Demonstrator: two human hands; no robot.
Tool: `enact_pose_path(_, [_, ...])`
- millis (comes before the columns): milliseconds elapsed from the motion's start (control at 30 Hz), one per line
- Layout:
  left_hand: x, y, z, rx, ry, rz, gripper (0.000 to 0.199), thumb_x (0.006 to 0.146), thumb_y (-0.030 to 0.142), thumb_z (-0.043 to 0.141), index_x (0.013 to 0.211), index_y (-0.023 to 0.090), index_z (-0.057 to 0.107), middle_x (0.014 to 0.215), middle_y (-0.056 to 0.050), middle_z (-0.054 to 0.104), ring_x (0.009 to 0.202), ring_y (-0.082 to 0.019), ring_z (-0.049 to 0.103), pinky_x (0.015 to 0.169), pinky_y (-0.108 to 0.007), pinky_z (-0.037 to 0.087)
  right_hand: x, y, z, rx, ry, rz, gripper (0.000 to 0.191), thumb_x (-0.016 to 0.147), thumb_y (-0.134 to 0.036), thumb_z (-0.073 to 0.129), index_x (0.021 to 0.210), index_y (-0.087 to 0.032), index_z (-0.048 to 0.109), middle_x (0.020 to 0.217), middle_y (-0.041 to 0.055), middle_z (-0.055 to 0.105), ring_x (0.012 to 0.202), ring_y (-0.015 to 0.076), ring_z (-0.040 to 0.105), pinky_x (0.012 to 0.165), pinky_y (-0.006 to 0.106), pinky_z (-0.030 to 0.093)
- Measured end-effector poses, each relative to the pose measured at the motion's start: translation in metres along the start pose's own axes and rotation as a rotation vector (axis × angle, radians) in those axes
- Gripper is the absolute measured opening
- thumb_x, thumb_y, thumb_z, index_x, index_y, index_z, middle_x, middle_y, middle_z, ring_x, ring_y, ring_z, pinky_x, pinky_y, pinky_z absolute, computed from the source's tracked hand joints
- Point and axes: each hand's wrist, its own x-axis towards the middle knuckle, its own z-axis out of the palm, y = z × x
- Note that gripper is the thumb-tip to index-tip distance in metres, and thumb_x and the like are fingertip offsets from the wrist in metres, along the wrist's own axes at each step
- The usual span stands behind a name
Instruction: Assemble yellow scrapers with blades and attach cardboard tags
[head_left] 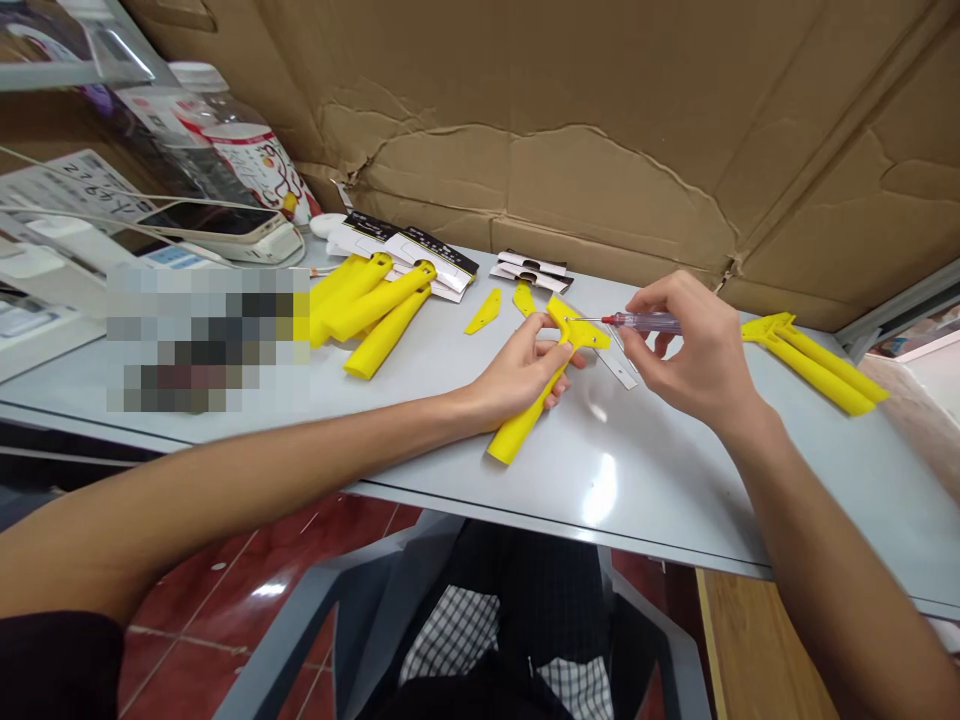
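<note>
Handle, yellow: lay mid-table, your left hand closed round its neck, apparently to steady it. Screwdriver: your right hand pinched it from 3 o'clock, tip at the handle's head. Table: open room toward 4 o'clock, front edge near the handle's 7 o'clock end.

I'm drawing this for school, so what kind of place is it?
Probably a small work corner: a screwdriver in the right hand, yellow parts on the table, and cardboard behind.
</note>
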Motion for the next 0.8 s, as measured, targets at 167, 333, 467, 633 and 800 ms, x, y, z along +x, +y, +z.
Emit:
enact_pose_path(167, [0.0009,-0.0013,-0.0006,0.011,0.005,0.011,0.016,0.106,0.022,0.056,0.117,0.026,0.045,0.096,-0.001,0.069,0.051,-0.006,0.053,0.045,-0.022,0.042,-0.001,0.0005,-0.0002,0.011,0.021,-0.015,0.005,0.095,-0.027,0.072,0.095,-0.026,0.067,0.092,0.0053,0.077,0.073,0.0222,0.073,0.056,0.036,0.055])
enact_pose_path(333, [-0.0008,-0.0003,-0.0001,0.027,-0.008,0.001,0.015,0.107,0.022,0.056,0.116,0.025,0.045,0.094,-0.001,0.069,0.05,-0.006,0.052,0.046,-0.023,0.042,-0.0024,0.0037,0.0015,-0.043,0.042,0.069,0.01,0.099,-0.036,0.071,0.097,-0.027,0.067,0.085,0.0037,0.082,0.065,0.0224,0.075,0.06,0.037,0.059])
enact_pose_path(467, [-0.0002,-0.001,-0.001,-0.005,0.003,0.003,0.016,0.106,0.021,0.057,0.115,0.026,0.045,0.095,-0.001,0.07,0.052,-0.006,0.052,0.047,-0.023,0.04,-0.0019,0.0026,0.0012,0.014,-0.012,0.076,0.011,0.1,-0.032,0.069,0.091,-0.027,0.068,0.086,0.0033,0.083,0.068,0.022,0.077,0.062,0.036,0.061])
enact_pose_path(633, [-0.0002,0.0014,-0.0003,-0.015,0.006,-0.009,0.017,0.104,0.021,0.059,0.114,0.027,0.046,0.093,-0.001,0.069,0.053,-0.007,0.052,0.047,-0.023,0.039,0.0,0.0009,-0.0013,0.041,-0.014,0.074,0.007,0.098,-0.028,0.068,0.091,-0.027,0.071,0.09,0.0032,0.083,0.072,0.0221,0.077,0.06,0.035,0.061])
enact_pose_path(800, [-0.0014,0.0044,0.0011,-0.016,0.016,-0.02,0.017,0.104,0.017,0.055,0.113,0.027,0.045,0.092,0.0,0.067,0.052,-0.007,0.051,0.046,-0.022,0.038,0.0001,0.0057,-0.0047,0.054,-0.067,0.142,0.007,0.097,-0.029,0.068,0.093,-0.025,0.072,0.09,0.0028,0.084,0.066,0.0191,0.075,0.064,0.033,0.061])
